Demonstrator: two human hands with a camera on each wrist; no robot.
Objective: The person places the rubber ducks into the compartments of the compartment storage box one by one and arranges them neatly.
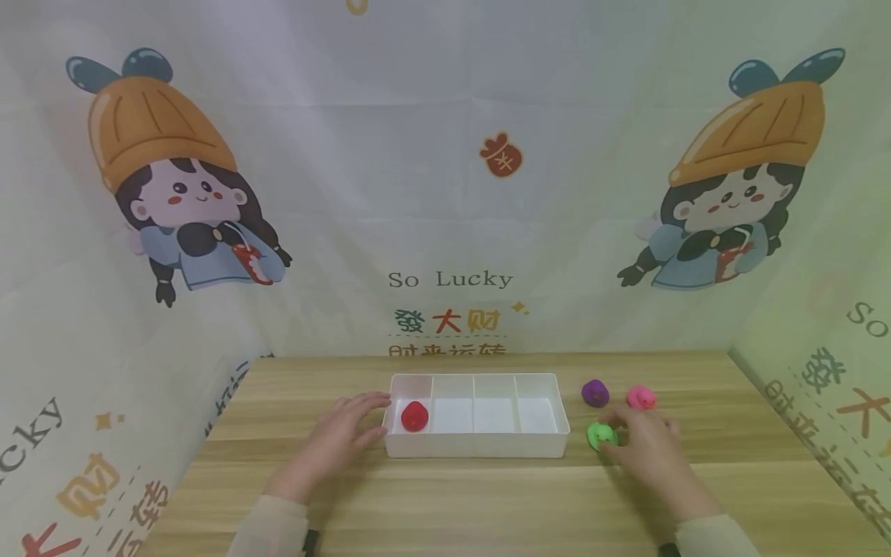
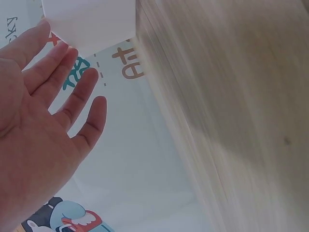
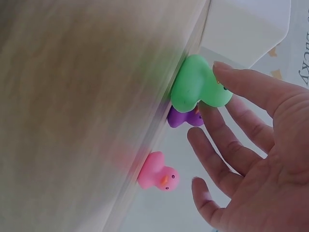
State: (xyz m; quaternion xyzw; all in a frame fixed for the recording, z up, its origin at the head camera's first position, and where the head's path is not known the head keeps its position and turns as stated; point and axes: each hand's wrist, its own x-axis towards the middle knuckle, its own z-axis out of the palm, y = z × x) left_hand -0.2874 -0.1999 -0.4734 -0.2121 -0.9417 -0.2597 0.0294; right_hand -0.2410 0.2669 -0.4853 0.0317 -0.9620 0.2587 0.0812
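A white tray (image 1: 476,445) with a row of several compartments stands on the table, and a red rounded toy (image 1: 414,416) lies in its leftmost one. My left hand (image 1: 341,429) rests its fingertips against the tray's left end; in the left wrist view its fingers are extended at the white tray corner (image 2: 91,24). To the right of the tray, my right hand (image 1: 643,445) pinches the head of a green toy duck (image 3: 190,87) between thumb and fingers, the duck sitting on the table. Just behind are a purple toy duck (image 1: 595,393) and a pink toy duck (image 1: 641,398).
The wooden table (image 1: 487,503) ends at a pale printed cloth (image 1: 445,193) that hangs at the back and both sides. In the right wrist view, the tray's white corner (image 3: 246,29) stands close beyond the green duck.
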